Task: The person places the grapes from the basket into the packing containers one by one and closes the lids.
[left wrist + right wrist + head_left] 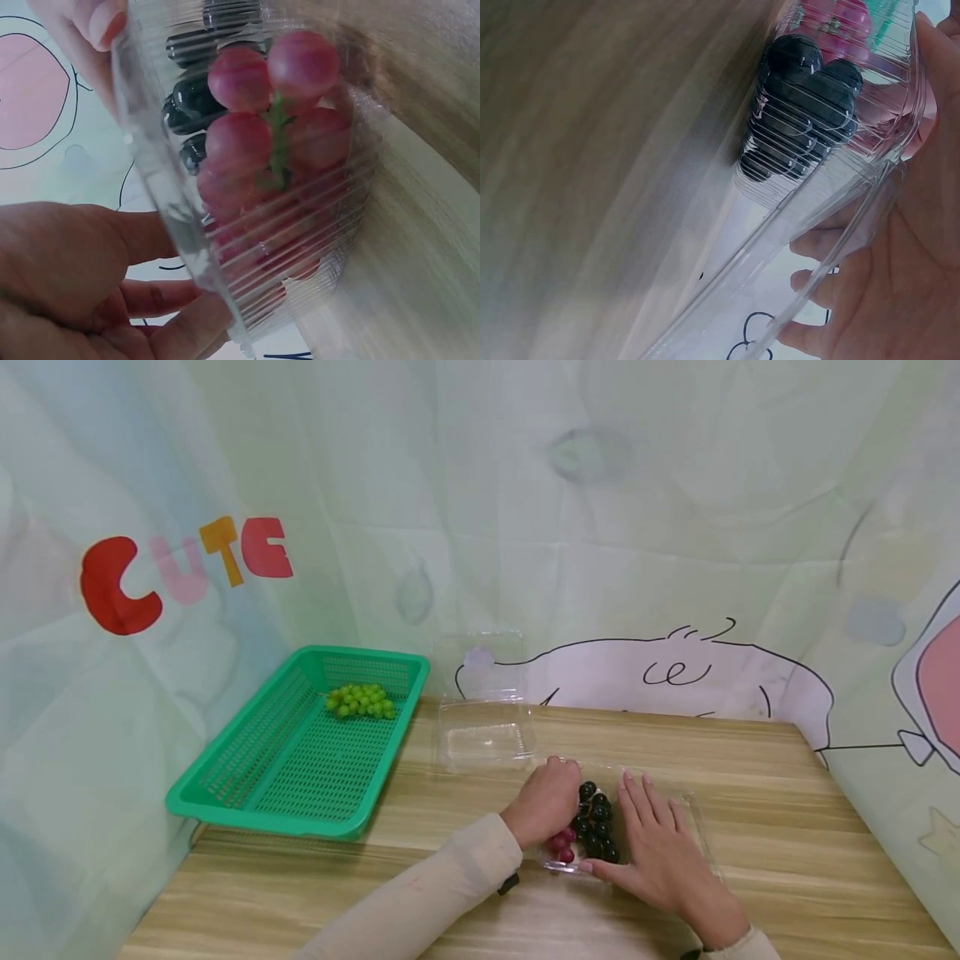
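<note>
A clear plastic clamshell box point(558, 866) lies open on the table, its lid folded out to the right. Inside it, a bunch of red grapes point(277, 142) sits on the left beside a bunch of black grapes point(595, 827). My left hand point(546, 802) reaches over the box's left side, its thumb and curled fingers at the end of the red bunch; the fingertips are partly hidden. With fingers straight and spread, my right hand point(660, 852) rests on the lid side of the box, next to the black grapes. In the right wrist view its palm point(892, 270) faces the plastic.
A green basket point(375, 793) stands at the left, with a bunch of green grapes point(360, 700) in its far end. Another clear clamshell box point(483, 743) stands with its lid up at the table's back edge. Printed cloth point(480, 527) hangs around the wooden table point(787, 860).
</note>
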{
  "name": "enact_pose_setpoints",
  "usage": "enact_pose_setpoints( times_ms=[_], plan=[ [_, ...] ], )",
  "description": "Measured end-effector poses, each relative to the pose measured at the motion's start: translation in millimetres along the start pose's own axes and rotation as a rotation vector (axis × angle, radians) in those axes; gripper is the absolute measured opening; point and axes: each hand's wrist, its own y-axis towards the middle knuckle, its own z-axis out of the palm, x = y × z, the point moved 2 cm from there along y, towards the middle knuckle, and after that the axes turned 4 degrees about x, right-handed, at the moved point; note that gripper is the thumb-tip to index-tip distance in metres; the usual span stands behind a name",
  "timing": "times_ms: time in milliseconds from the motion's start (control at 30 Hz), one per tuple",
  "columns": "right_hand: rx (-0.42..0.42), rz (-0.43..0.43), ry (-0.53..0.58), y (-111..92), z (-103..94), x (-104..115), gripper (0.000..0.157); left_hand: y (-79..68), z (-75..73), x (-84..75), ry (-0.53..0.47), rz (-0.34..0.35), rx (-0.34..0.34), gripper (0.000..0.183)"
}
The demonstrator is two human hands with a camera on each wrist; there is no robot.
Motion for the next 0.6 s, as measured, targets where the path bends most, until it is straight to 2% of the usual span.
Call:
enact_pose_setpoints(
  times_ms=[233, 467, 600],
  plan=[
    [0.005, 0.000, 0.013, -0.5, 0.2, 0.0, 0.119, 3.5, 2.4, 0.6, 0.017, -0.018, -0.006, 0.004],
    [0.006, 0.003, 0.013, -0.3, 0.3, -0.5, 0.119, 4.5, 4.2, -0.3, 0.072, 0.008, -0.053, 0.004],
    [0.005, 0.004, 0.011, -0.3, 0.1, -0.3, 0.119, 5.0, 4.8, -0.6, 0.080, 0.004, -0.057, 0.005]
  ],
)
